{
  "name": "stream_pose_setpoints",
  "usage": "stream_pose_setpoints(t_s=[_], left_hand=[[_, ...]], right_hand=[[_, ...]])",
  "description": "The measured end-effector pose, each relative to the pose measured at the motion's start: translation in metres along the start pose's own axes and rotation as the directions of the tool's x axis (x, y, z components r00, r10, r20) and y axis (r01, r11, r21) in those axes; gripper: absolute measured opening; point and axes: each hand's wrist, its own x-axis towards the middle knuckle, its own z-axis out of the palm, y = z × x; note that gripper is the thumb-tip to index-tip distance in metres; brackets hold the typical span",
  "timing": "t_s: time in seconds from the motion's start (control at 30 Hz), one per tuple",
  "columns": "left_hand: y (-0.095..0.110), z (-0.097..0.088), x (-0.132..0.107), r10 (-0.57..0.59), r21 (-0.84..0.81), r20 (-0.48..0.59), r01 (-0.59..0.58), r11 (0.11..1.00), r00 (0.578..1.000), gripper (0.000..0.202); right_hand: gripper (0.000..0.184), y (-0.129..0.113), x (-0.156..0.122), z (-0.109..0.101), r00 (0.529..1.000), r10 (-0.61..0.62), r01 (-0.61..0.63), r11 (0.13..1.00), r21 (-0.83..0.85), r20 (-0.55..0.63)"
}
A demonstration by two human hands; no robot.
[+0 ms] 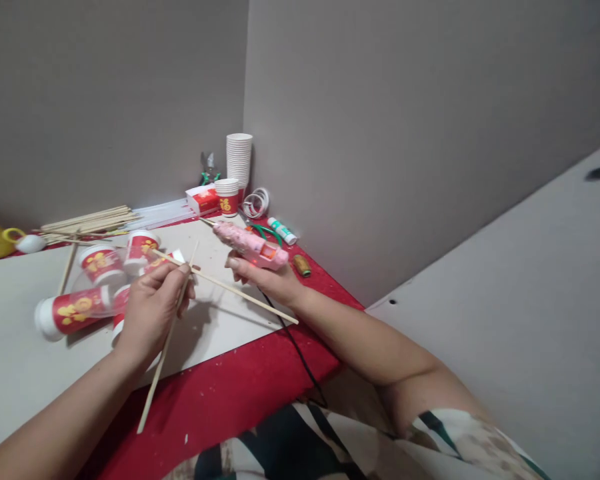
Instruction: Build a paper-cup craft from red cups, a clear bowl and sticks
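My left hand [157, 297] pinches wooden sticks [245, 295] where they cross, one slanting down to the right and the other running down toward the table's front edge. In my right hand [267, 277] is a pink hot glue gun [250, 245], its nozzle pointing up and left, away from the sticks. A black cord [300, 353] trails down from the gun. Just beyond my left hand, red and white paper cups [83, 310] lie and stand in a cluster with clear plastic discs between them. My left hand hides part of this cluster.
A white board [15, 353] lies on a red cloth [220, 407]. Along the back are a bundle of sticks [90, 220], stacked cups [239, 160], pliers [210, 170], a small red box [203, 199], white cable [257, 203] and a glue stick tube [283, 231]. Grey walls rise behind and to the right.
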Motion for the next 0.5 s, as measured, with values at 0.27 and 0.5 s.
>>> stream_pose_setpoints(t_s=[0.27,0.5], left_hand=[[0.005,0.0,0.002,0.001,-0.063,-0.046,-0.003,0.998,0.999,0.019],[-0.004,-0.001,0.007,0.021,-0.197,-0.034,-0.027,0.98,0.999,0.018]], right_hand=[[0.046,-0.001,0.0,0.0,1.0,-0.016,0.016,1.0,-0.012,-0.01],[0.035,0.01,-0.006,-0.003,0.997,-0.076,0.075,0.993,-0.09,-0.008]])
